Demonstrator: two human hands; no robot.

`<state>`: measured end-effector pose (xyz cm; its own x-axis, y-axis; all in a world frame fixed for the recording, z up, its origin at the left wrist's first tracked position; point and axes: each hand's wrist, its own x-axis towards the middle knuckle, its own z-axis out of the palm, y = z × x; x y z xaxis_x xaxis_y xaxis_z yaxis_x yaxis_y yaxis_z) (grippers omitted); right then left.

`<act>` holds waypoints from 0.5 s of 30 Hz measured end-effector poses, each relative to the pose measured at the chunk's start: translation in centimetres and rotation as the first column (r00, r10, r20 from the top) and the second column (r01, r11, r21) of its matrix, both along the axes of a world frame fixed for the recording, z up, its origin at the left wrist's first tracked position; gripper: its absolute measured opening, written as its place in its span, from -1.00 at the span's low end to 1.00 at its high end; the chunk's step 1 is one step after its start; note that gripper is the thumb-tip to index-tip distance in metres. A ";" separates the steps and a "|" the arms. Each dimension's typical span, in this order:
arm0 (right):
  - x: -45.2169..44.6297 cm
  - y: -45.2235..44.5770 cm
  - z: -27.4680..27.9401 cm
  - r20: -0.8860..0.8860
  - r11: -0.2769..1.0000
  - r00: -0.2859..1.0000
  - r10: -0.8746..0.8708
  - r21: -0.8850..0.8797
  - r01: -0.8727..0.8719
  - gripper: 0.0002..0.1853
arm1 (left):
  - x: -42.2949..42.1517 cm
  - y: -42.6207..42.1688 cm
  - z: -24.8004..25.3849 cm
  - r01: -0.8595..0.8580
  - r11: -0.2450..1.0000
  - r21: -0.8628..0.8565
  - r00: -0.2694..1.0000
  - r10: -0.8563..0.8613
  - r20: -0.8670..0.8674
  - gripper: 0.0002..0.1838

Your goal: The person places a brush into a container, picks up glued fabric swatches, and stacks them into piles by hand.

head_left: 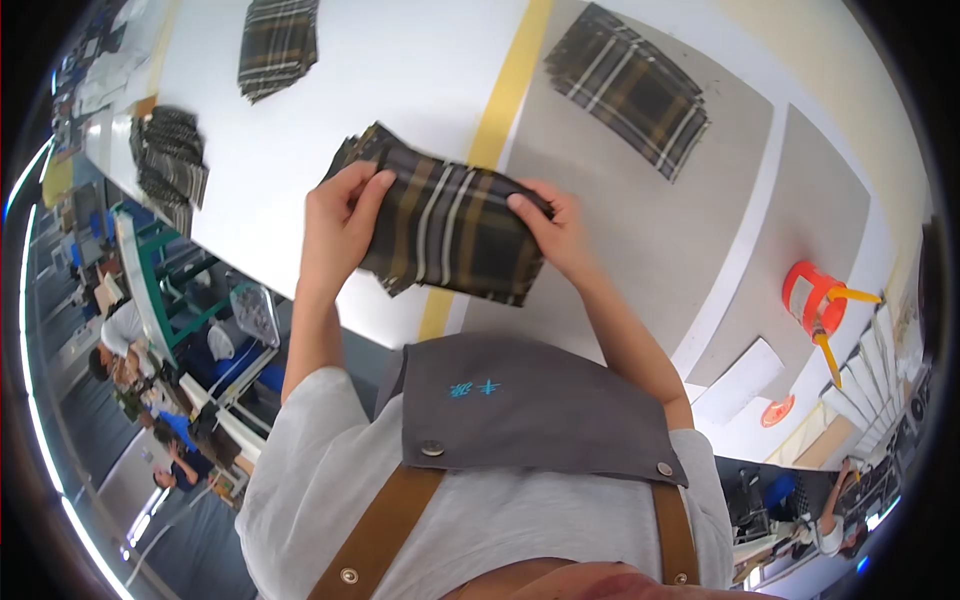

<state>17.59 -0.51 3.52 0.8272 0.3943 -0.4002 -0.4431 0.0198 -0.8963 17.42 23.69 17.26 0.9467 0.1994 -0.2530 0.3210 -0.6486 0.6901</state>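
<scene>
Between my two hands is a stack of dark plaid fabric pieces (450, 225) with brown and white stripes, held just above the table near the yellow strip. My left hand (345, 215) grips its left upper edge, thumb on top. On the right upper corner, my right hand (552, 228) pinches the stack, thumb on top and fingers behind. The fingers under the cloth are partly hidden. Another plaid stack (635, 85) lies on the grey board beyond my right hand. A narrower plaid stack (278, 45) rests on the white table farther back left.
A dark patterned fabric pile (170, 165) sits at the table's left edge. On the right, a red container (815, 300) holds yellow-handled tools, near a white paper (738, 380) and a round red item (777, 411). Yellow tape (510, 90) crosses the table (420, 70). Other people work in the background.
</scene>
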 end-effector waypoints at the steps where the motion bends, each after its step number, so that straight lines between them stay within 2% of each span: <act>1: -0.3 0.0 0.3 -0.027 0.996 1.000 -0.006 -0.088 0.004 -0.71 | 0.0 0.3 -1.6 -0.026 1.000 -0.010 0.999 0.027 0.025 -0.80; 2: -0.4 0.2 0.4 0.036 0.972 0.997 0.073 -0.226 -0.063 -0.71 | 0.0 1.0 -3.1 0.012 0.990 0.141 0.999 -0.017 0.032 -0.80; 3: -0.2 0.2 0.4 0.094 0.924 0.984 0.155 -0.366 -0.110 -0.70 | -0.2 1.7 -5.1 0.039 0.985 0.167 0.998 -0.047 0.046 -0.77; 4: -0.2 0.5 0.4 0.140 0.852 0.961 0.240 -0.505 -0.139 -0.70 | -0.4 1.9 -6.4 0.076 0.956 0.283 0.994 -0.094 0.050 -0.79; 5: -0.4 1.0 -0.1 0.398 0.828 0.887 0.235 -0.560 0.032 -0.71 | -0.6 2.1 -7.4 0.114 0.913 0.391 0.989 -0.143 0.046 -0.81; 6: -0.7 1.5 -0.8 0.624 0.797 0.743 0.242 -0.564 0.214 -0.71 | -0.9 2.3 -8.5 0.083 0.917 0.390 0.982 -0.142 0.125 -0.83; 7: -0.9 1.8 -0.9 0.798 0.762 0.542 0.263 -0.516 0.390 -0.72 | -1.2 2.5 -9.4 0.053 0.922 0.383 0.969 -0.140 0.204 -0.84; 9: -0.6 1.8 0.4 0.837 0.725 0.444 0.320 -0.518 0.454 -0.72 | -1.5 2.4 -10.2 -0.010 0.941 0.338 0.927 -0.118 0.356 -0.84; 11: -0.9 1.8 1.0 0.852 0.806 0.461 0.249 -0.446 0.389 -0.74 | -1.5 2.3 -10.2 -0.072 0.968 0.241 0.901 -0.041 0.431 -0.81; 12: -1.2 1.8 1.0 0.830 0.886 0.536 0.155 -0.356 0.296 -0.75 | -1.4 2.1 -10.0 -0.106 0.978 0.180 0.901 0.018 0.434 -0.79; 13: -1.5 1.5 1.1 0.788 0.944 0.612 0.069 -0.251 0.216 -0.76 | -1.6 1.7 -9.0 -0.151 0.984 0.098 0.928 0.107 0.358 -0.77; 14: -1.7 0.7 1.9 0.590 0.944 0.805 0.054 -0.293 0.151 -0.76 | -1.6 1.2 -8.3 -0.195 0.981 0.014 0.945 0.184 0.271 -0.75; 15: -1.7 -0.4 3.0 0.352 0.945 0.936 0.032 -0.315 0.087 -0.77 | -1.1 0.4 -8.1 -0.171 0.985 -0.019 0.949 0.169 0.267 -0.71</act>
